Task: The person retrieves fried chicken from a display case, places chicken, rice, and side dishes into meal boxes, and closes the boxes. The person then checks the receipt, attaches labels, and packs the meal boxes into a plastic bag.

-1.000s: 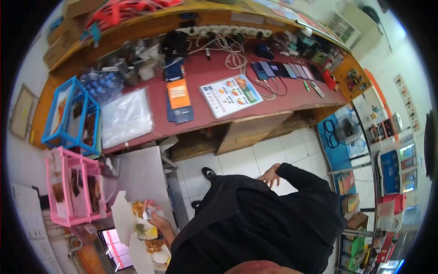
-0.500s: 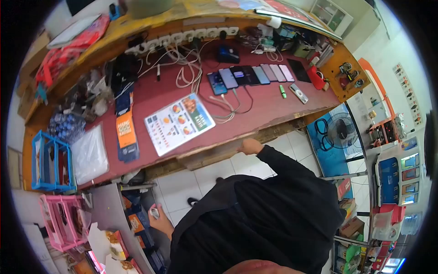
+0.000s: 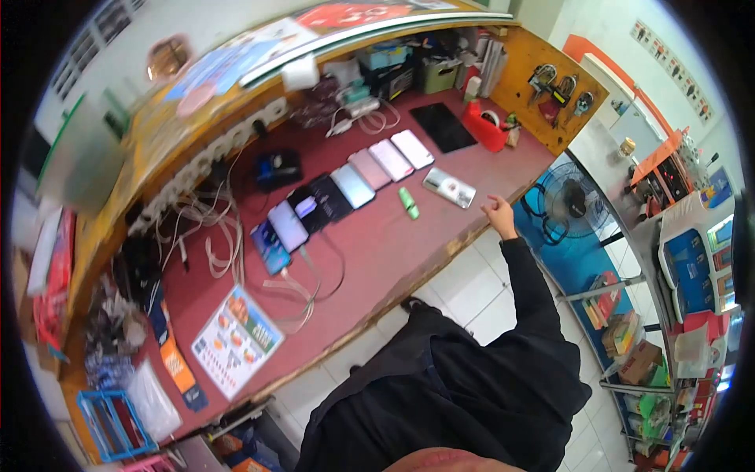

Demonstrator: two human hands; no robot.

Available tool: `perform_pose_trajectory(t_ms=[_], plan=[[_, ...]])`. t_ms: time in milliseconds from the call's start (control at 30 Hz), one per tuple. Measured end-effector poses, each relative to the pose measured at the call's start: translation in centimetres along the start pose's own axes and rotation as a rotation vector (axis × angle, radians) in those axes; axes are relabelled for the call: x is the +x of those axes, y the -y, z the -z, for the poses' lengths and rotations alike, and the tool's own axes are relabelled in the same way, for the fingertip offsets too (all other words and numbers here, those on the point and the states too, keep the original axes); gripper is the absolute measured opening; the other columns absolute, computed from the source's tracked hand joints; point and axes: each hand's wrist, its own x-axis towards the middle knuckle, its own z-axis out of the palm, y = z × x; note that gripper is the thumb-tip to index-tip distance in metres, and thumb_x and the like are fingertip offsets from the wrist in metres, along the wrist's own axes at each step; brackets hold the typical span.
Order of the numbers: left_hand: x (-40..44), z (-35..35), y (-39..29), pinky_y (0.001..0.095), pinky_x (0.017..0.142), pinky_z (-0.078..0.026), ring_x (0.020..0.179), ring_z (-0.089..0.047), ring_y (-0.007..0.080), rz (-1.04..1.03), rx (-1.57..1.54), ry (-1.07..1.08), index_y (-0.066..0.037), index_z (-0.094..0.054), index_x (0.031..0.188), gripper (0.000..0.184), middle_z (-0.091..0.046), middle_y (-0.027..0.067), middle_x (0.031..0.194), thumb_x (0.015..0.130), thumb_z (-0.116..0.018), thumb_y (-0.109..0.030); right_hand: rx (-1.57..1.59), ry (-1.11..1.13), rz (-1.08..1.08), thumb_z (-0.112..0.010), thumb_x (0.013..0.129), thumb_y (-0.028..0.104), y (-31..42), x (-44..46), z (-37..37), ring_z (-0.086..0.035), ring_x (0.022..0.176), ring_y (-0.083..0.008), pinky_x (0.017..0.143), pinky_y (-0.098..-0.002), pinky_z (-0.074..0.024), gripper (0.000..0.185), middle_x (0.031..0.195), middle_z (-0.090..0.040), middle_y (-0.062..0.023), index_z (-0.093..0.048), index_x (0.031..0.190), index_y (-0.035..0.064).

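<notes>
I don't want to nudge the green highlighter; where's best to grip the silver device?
Probably by both long edges, near the end closest to the right hand, coming from the front of the counter. The silver device lies flat and is longer than wide, with the green highlighter off its opposite end.

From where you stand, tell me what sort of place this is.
Probably the service counter of a small food shop: a menu-like sheet with food pictures and a row of phones lie on the red countertop.
</notes>
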Motion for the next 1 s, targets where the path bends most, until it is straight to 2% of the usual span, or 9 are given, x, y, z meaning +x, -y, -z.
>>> perform_pose_trajectory(t_ms=[67, 133, 200, 233, 333, 467, 733, 933, 1000], plan=[[5.3, -1.3, -3.0, 0.0295, 0.06, -0.045, 0.065, -0.055, 0.0152, 0.057, 0.01, 0.015, -0.003, -0.062, 0.09, 0.03, -0.058, 0.0036, 0.07, 0.07, -0.08, -0.016, -0.003, -0.221, 0.058, -0.079, 0.07, 0.022, -2.7, 8.9, 1.0, -0.061, 0.065, -0.0151, 0.062, -0.029, -0.0502, 0.05, 0.072, -0.064, -0.0057, -0.063, 0.114, 0.0029], [9.6, -2.7, -6.0, 0.0297, 0.061, -0.045, 0.065, -0.056, 0.0156, 0.143, 0.007, 0.008, -0.003, -0.062, 0.09, 0.029, -0.059, 0.0039, 0.071, 0.071, -0.08, -0.016, 0.052, -0.261, 0.003, -0.083, 0.066, 0.025, -5.4, 17.4, 0.6, -0.063, 0.071, -0.0179, 0.069, -0.0307, -0.0518, 0.062, 0.08, -0.066, -0.0079, -0.059, 0.119, 0.0032], [13.4, -3.9, -8.7, 0.03, 0.061, -0.045, 0.066, -0.056, 0.016, 0.227, -0.005, -0.004, -0.003, -0.062, 0.091, 0.029, -0.059, 0.0043, 0.071, 0.071, -0.079, -0.016, 0.058, -0.499, 0.249, -0.086, 0.063, 0.026, -9.3, 25.3, -0.9, -0.063, 0.083, -0.0221, 0.079, -0.033, -0.0511, 0.07, 0.095, -0.065, -0.0112, -0.056, 0.121, 0.0019], [15.1, -4.6, -10.0, 0.0301, 0.061, -0.046, 0.066, -0.057, 0.0162, 0.267, -0.012, -0.009, -0.003, -0.062, 0.091, 0.029, -0.059, 0.0045, 0.071, 0.071, -0.079, -0.016, 0.096, -0.544, 0.302, -0.089, 0.059, 0.028, -8.4, 27.3, -0.8, -0.06, 0.097, -0.0261, 0.088, -0.0354, -0.0477, 0.076, 0.107, -0.061, -0.0137, -0.054, 0.122, 0.0001], [19.0, -6.7, -13.0, 0.0305, 0.062, -0.046, 0.067, -0.057, 0.0168, 0.371, -0.025, -0.019, -0.004, -0.062, 0.092, 0.029, -0.06, 0.005, 0.072, 0.072, -0.079, -0.017, 0.099, -0.602, 0.195, -0.09, 0.056, 0.03, -7.8, 31.4, -0.6, -0.058, 0.103, -0.0284, 0.092, -0.0374, -0.045, 0.074, 0.11, -0.059, -0.0149, -0.057, 0.115, -0.001], [21.5, -9.5, -15.4, 0.031, 0.063, -0.046, 0.068, -0.058, 0.0176, 0.464, -0.025, -0.017, -0.004, -0.063, 0.092, 0.029, -0.061, 0.0057, 0.073, 0.072, -0.078, -0.017, 0.37, -0.518, 0.147, -0.089, 0.057, 0.029, -6.5, 32.6, -0.8, -0.06, 0.096, -0.0217, 0.085, -0.0337, -0.048, 0.065, 0.105, -0.062, -0.0122, -0.061, 0.109, 0.0005], [21.7, -11.8, -17.3, 0.0321, 0.065, -0.047, 0.07, -0.06, 0.0191, 0.507, 0.008, 0.032, -0.004, -0.063, 0.094, 0.028, -0.062, 0.0072, 0.074, 0.074, -0.077, -0.017, 0.301, -0.557, 0.062, -0.09, 0.058, 0.026, -10.2, 30.7, -0.1, -0.061, 0.089, -0.0201, 0.082, -0.0319, -0.049, 0.062, 0.098, -0.064, -0.0099, -0.062, 0.107, -0.0003], [20.7, -12.5, -16.7, 0.0328, 0.066, -0.048, 0.071, -0.062, 0.0203, 0.499, 0.017, 0.065, -0.004, -0.064, 0.096, 0.028, -0.064, 0.0082, 0.076, 0.075, -0.076, -0.017, 0.657, -0.513, -0.096, -0.086, 0.063, 0.018, -12.5, 25.6, 3.4, -0.059, 0.089, -0.0188, 0.084, -0.031, -0.0469, 0.063, 0.102, -0.061, -0.0079, -0.057, 0.115, -0.0009], [20.4, -12.4, -16.0, 0.0331, 0.066, -0.048, 0.071, -0.062, 0.0207, 0.469, 0.018, 0.066, -0.004, -0.064, 0.096, 0.028, -0.064, 0.0086, 0.076, 0.075, -0.076, -0.017, 0.958, -0.466, -0.198, -0.085, 0.063, 0.009, -13.5, 24.5, 3.6, -0.06, 0.092, -0.0188, 0.085, -0.0319, -0.048, 0.063, 0.102, -0.062, -0.008, -0.055, 0.117, -0.0011]])
